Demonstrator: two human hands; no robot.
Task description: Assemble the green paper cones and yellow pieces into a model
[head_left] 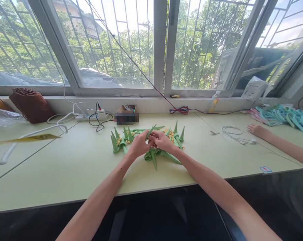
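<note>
My left hand (140, 142) is closed around a green plastic cone (151, 131), whose pointed tip rises above the fingers. Close against it, my right hand (161, 140) has its fingers pinched together at the cone's lower end; what they hold there is hidden. Several more green cones lie or stand around both hands, among them an upright cone (115, 146) at the left and a lying cone (153, 161) in front, beside a hollow round cone base (147, 156). Small tan pieces (170, 134) are scattered among the cones.
A small cardboard box (127, 109) stands behind the cones, near a power strip (93, 115). To the right lie a coiled white cable (236, 135), another person's hand (259, 131) and a pile of teal and pink items (289, 117). A bottle (213, 102) stands by the window.
</note>
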